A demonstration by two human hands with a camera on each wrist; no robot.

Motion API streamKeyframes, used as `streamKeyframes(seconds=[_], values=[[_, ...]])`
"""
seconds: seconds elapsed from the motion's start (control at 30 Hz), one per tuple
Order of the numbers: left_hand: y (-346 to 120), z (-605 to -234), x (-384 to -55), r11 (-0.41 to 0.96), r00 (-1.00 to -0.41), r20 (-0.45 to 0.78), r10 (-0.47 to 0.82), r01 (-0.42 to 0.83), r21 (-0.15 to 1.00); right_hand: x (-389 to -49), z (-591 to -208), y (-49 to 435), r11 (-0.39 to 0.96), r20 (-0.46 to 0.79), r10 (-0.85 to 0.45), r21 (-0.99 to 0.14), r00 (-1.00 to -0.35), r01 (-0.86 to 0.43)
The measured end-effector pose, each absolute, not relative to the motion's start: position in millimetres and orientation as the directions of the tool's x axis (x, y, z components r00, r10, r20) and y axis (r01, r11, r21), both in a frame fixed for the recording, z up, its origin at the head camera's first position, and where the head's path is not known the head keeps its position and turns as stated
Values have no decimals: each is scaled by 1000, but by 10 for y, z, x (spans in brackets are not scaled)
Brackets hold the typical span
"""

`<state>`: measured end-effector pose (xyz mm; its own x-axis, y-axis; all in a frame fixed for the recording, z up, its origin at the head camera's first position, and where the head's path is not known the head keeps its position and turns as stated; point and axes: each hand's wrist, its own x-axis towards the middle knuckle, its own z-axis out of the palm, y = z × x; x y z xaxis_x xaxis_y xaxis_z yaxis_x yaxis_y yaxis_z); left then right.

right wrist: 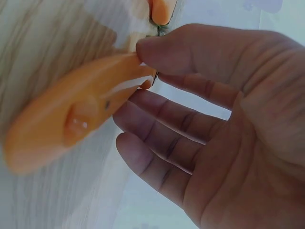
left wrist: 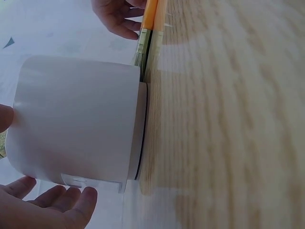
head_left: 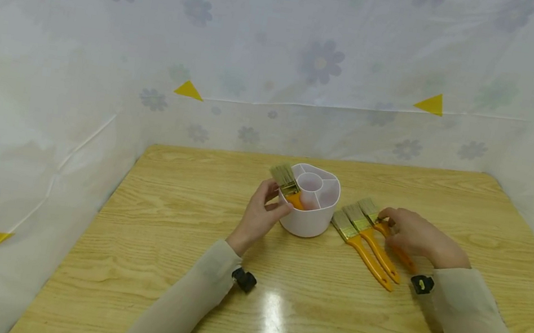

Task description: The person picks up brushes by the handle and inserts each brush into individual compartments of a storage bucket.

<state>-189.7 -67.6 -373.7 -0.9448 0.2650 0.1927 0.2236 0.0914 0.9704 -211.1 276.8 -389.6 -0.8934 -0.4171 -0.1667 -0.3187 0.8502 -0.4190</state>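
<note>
My left hand (head_left: 260, 211) is at the left side of a white plastic holder (head_left: 307, 222), a rounded tub with a round cup in the middle and compartments about it. My thumb lies near its rim and my fingers curl along its wall, so I grip it between them. The holder stands upright on the light wood-grain bench (head_left: 160, 231). In it leans a flat paintbrush with pale bristles, a brass-coloured ferrule and an orange handle (head_left: 290, 187), bristles up and tilted over the rim toward my left hand.

My right hand (head_left: 415, 238), well apart from the left, has its thumb and index finger pinching the orange handle of the rightmost brush (head_left: 370, 208) in a row of three to the holder's right; the other fingers are loosely bent. Whether that brush is lifted, I cannot tell. The nearest brush to the holder (head_left: 347, 232) and the middle brush (head_left: 373, 244) lie side by side on the bench, bristles pointing away from me.
</note>
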Motion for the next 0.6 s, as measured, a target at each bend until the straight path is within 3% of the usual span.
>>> streamKeyframes(seconds=[0.6], values=[[-674,-3733,-1893,111,-951,174,257,208,972,-2130,-3904,2856,868,-191,-389,-404,-901,-289]])
